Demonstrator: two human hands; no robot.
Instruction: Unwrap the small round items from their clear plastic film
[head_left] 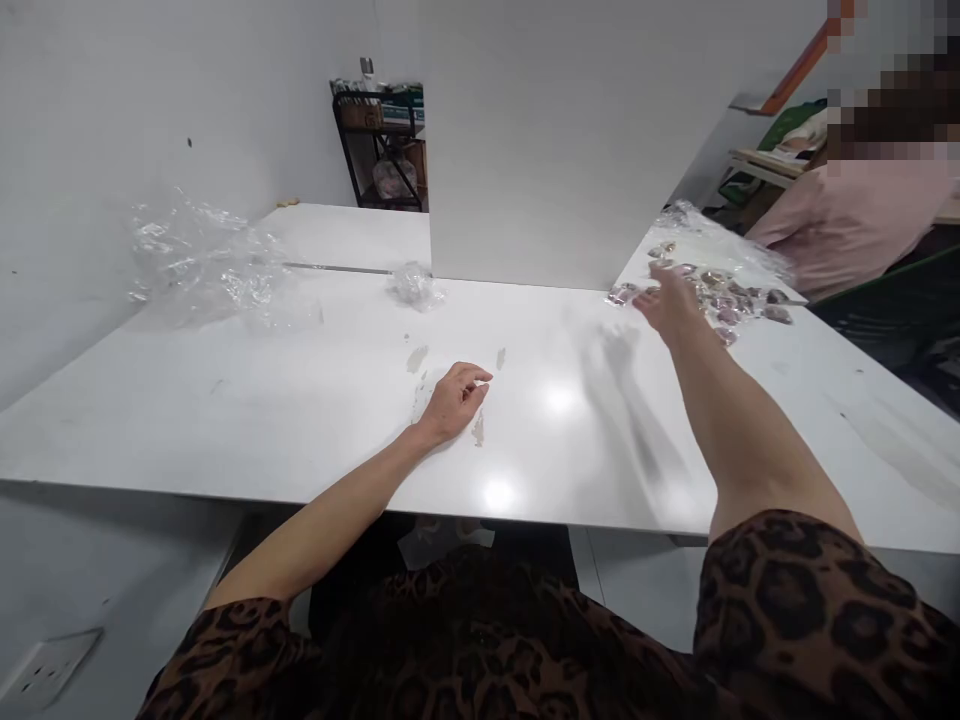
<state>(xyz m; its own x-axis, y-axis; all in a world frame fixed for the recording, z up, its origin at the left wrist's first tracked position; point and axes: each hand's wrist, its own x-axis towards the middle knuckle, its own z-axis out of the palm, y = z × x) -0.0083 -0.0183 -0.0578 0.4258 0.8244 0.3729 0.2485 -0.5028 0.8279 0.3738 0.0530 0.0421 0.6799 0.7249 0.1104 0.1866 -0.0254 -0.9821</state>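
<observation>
R hand (666, 292) out at 2 o'clock, fingers spread by the small clear-wrapped packets (726, 308), can't tell if touching; L hand (457, 398) near centre, loosely curled, thumb & index parted, nothing visible between. Packets look slick & bunched, so a rushed pinch could slip or drag neighbours.

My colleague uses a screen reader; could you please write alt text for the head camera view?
A person's right hand extends to a cluster of small clear-wrapped packets on a white table, while the curled left hand is near its middle. Crumpled clear plastic lies at the left; a co-worker in pink is at upper right.
</observation>
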